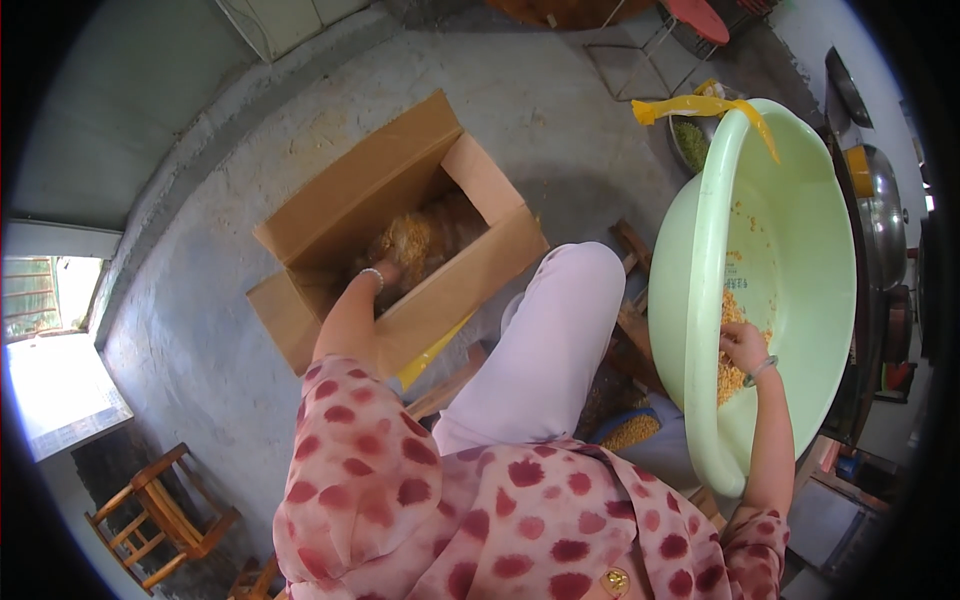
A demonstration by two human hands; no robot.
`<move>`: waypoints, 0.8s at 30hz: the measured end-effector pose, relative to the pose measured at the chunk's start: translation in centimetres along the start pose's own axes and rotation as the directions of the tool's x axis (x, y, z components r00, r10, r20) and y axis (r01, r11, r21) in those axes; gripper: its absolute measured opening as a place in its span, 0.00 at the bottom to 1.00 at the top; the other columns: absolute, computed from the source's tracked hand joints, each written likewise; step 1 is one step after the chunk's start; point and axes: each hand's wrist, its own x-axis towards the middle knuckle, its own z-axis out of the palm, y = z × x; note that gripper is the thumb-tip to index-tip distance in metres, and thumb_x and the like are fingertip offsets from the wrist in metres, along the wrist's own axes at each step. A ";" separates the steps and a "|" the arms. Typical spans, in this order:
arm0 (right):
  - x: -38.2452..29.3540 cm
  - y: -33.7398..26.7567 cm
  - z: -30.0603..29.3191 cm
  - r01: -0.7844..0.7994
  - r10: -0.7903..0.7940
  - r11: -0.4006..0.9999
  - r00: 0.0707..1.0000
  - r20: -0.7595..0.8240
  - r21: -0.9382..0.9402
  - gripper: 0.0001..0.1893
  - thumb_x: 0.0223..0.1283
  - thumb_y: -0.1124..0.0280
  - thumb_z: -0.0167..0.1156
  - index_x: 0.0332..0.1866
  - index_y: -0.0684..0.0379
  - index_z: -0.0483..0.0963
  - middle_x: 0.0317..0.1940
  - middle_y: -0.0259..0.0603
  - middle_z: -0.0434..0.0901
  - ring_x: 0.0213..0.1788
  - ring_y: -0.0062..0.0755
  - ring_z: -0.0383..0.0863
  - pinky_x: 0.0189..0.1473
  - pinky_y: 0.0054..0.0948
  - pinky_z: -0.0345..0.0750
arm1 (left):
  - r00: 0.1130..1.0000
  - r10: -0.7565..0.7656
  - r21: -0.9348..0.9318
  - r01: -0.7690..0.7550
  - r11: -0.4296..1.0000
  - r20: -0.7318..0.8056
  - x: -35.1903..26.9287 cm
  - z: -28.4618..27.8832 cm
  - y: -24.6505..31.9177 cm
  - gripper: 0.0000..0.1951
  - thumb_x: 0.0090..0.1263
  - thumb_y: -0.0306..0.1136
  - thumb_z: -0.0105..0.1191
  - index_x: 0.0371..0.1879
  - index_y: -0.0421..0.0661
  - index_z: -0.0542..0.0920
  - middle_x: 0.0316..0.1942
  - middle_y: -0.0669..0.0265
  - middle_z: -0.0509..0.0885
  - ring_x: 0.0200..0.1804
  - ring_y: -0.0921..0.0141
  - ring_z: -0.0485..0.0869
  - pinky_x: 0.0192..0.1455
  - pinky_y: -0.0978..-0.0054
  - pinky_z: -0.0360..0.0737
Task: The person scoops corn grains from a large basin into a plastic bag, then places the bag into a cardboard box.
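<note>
My left hand [386, 271] reaches down into an open cardboard box [472, 259] on the floor, a beaded bracelet at its wrist. It is beside a heap of yellow kernels [407, 238], perhaps in clear plastic; shadow and blur hide its fingertips. On the other side, a large pale green plastic basin [802, 247] stands tilted. Inside it, my right hand [744, 345], with a bangle on the wrist, touches yellow corn-like kernels [731, 382] with bent fingers. Whether kernels lie between those fingers cannot be made out.
A blue container of kernels [634, 433] sits near my leg. Yellow tape [690, 107] hangs over the basin's rim. Behind it is a bowl of green pieces [690, 144]. A wooden chair [161, 517] lies lower left, and a red-seated metal-legged stool [697, 21] stands at the back.
</note>
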 end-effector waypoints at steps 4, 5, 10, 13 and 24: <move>-0.2 -0.1 0.2 -0.013 0.014 0.999 1.000 -0.004 0.045 0.08 0.52 0.77 0.52 0.37 0.68 0.74 0.22 0.40 0.76 0.17 0.24 0.75 0.21 0.22 0.72 | 0.997 0.017 -0.109 -0.008 0.994 0.078 0.0 0.1 2.0 0.33 0.61 0.45 0.43 0.63 0.43 0.50 0.58 0.47 0.63 0.60 0.56 0.65 0.59 0.65 0.63; -0.4 -0.5 0.2 -0.024 0.025 0.998 1.000 -0.008 0.057 0.08 0.52 0.78 0.52 0.37 0.68 0.74 0.21 0.40 0.76 0.17 0.24 0.75 0.21 0.22 0.72 | 0.998 0.019 -0.079 -0.013 0.997 0.067 -0.2 -0.2 2.4 0.34 0.60 0.46 0.43 0.63 0.43 0.51 0.58 0.47 0.64 0.60 0.57 0.65 0.60 0.66 0.62; -0.6 -0.2 0.0 -0.036 0.039 0.996 0.999 -0.032 0.085 0.08 0.52 0.78 0.52 0.37 0.68 0.74 0.21 0.40 0.76 0.17 0.24 0.75 0.21 0.21 0.72 | 0.997 0.078 0.157 -0.073 0.985 -0.024 -4.5 -3.8 5.0 0.29 0.58 0.46 0.47 0.58 0.47 0.61 0.52 0.48 0.70 0.55 0.55 0.69 0.55 0.64 0.67; -0.4 0.1 0.1 -0.031 0.033 0.998 0.999 -0.036 0.058 0.07 0.52 0.80 0.52 0.37 0.69 0.73 0.19 0.39 0.75 0.16 0.21 0.73 0.19 0.21 0.72 | 0.983 0.154 0.229 -0.129 0.965 -0.097 -6.6 -4.1 5.4 0.23 0.56 0.43 0.50 0.50 0.46 0.70 0.46 0.49 0.75 0.50 0.55 0.73 0.51 0.64 0.70; 0.0 0.7 0.5 -0.052 0.051 0.999 0.998 0.034 0.011 0.06 0.51 0.79 0.53 0.34 0.67 0.74 0.18 0.40 0.75 0.15 0.23 0.74 0.20 0.22 0.71 | 0.935 0.326 -0.130 -0.309 0.942 0.141 0.5 0.7 1.8 0.15 0.51 0.27 0.49 0.40 0.42 0.78 0.39 0.53 0.80 0.44 0.62 0.78 0.47 0.69 0.72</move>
